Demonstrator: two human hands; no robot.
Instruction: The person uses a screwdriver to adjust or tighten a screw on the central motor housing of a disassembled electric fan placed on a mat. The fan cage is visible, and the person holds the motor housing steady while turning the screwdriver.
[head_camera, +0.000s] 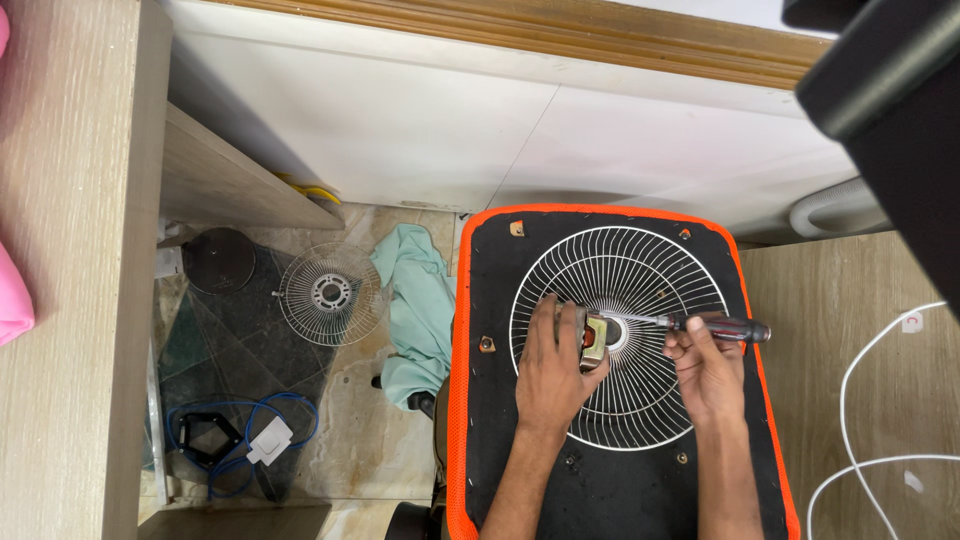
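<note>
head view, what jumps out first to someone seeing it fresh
A white wire fan guard lies on a black seat with an orange rim, centre right. The left hand presses the motor at its hub, while the right hand drives a screwdriver in. A second guard lies on the floor, left.

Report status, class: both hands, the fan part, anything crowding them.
Left hand clamps the small motor at the hub of the wire fan guard. Right hand grips the screwdriver, tip at motor. Nothing obstructing on black seat.
</note>
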